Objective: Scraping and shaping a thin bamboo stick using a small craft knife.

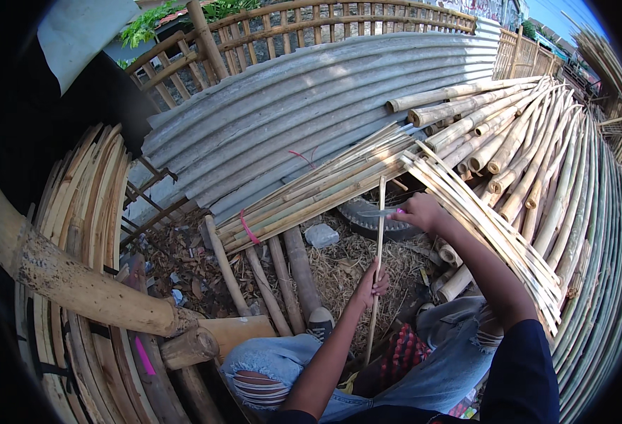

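My left hand is closed around a long, thin bamboo strip, which stands nearly upright between my knees. Higher up, my right hand grips a knife by its handle, of which a bit of pink shows. The knife blade points left and lies across the strip near its upper end. Whether the edge bites into the bamboo is too small to tell. The strip's lower end passes down beside a red and black checked cloth.
Bundled bamboo slats lie ahead, tied with a pink ribbon. Split strips lean at my right, before piled bamboo poles. A black tyre rests on the ground. A thick bamboo pole crosses at left. Corrugated sheeting stands behind.
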`<state>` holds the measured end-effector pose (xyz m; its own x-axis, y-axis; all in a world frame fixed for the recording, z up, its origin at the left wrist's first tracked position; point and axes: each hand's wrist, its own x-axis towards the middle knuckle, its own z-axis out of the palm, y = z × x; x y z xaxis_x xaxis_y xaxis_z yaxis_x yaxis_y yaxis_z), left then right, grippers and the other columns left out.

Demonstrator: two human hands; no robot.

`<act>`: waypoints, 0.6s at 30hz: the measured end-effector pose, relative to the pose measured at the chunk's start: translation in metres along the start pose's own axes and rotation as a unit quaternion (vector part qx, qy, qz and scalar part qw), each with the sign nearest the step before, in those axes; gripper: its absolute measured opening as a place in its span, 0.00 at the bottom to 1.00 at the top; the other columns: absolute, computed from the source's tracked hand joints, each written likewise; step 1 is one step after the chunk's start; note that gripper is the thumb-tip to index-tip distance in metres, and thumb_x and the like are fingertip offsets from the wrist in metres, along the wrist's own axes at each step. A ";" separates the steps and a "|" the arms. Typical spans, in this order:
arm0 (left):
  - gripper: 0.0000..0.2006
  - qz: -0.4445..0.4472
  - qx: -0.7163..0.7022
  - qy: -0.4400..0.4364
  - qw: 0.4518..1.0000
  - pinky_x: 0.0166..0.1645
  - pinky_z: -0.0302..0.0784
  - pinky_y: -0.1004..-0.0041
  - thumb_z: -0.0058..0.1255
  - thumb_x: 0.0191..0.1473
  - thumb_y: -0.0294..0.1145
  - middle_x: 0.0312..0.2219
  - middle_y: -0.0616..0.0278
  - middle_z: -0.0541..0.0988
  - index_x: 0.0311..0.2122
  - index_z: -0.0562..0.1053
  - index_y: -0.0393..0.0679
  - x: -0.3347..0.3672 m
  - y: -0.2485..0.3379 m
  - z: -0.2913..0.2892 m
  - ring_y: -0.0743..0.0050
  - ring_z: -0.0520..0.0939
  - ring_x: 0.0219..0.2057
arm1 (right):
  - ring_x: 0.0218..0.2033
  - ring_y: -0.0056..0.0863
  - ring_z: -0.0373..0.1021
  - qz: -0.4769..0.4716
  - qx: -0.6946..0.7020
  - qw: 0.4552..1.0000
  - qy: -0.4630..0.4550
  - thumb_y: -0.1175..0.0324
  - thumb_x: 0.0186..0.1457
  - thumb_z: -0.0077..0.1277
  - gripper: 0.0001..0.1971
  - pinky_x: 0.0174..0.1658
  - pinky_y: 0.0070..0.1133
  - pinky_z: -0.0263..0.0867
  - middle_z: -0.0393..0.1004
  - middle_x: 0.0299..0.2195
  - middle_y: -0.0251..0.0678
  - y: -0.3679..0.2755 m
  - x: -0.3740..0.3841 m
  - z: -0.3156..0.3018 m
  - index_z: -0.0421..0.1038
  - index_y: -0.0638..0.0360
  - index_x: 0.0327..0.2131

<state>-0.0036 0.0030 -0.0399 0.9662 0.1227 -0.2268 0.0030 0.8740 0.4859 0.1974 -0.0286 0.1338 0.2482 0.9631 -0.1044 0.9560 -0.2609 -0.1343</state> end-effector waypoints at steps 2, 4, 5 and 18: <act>0.27 -0.004 -0.017 -0.046 0.999 0.12 0.44 0.85 0.32 0.54 0.61 0.06 0.75 0.51 0.16 0.56 0.49 0.003 0.002 -0.010 0.88 0.50 0.06 | 0.21 0.42 0.69 0.006 0.005 0.997 0.074 0.37 0.50 0.36 0.32 0.25 0.34 0.63 0.68 0.14 0.46 -0.005 0.003 0.022 0.72 0.56 0.15; 0.27 -0.003 -0.015 -0.028 0.999 0.12 0.44 0.85 0.32 0.54 0.61 0.06 0.75 0.50 0.16 0.56 0.49 0.001 0.001 -0.004 0.89 0.50 0.06 | 0.20 0.42 0.69 0.044 -0.014 0.994 0.104 0.37 0.50 0.35 0.32 0.23 0.34 0.63 0.68 0.13 0.45 -0.009 0.006 0.019 0.72 0.57 0.14; 0.27 0.001 -0.009 -0.016 1.000 0.12 0.44 0.85 0.32 0.54 0.61 0.06 0.75 0.50 0.16 0.56 0.49 0.002 -0.001 0.001 0.89 0.50 0.06 | 0.19 0.43 0.69 0.071 0.004 0.990 0.119 0.37 0.50 0.36 0.33 0.23 0.33 0.63 0.68 0.13 0.45 0.000 0.013 0.007 0.71 0.58 0.14; 0.27 0.007 -0.005 -0.029 1.000 0.12 0.45 0.85 0.32 0.54 0.61 0.06 0.75 0.51 0.16 0.57 0.49 0.002 0.000 0.001 0.89 0.50 0.06 | 0.17 0.44 0.68 0.073 0.048 0.987 0.138 0.38 0.49 0.38 0.33 0.20 0.33 0.62 0.67 0.11 0.46 0.011 0.019 -0.004 0.70 0.59 0.12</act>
<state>-0.0014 0.0027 -0.0390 0.9794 0.1074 -0.1712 -0.0124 0.8774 0.4796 0.2135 -0.0127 0.1345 0.4270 0.8933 0.1403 0.8914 -0.3898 -0.2312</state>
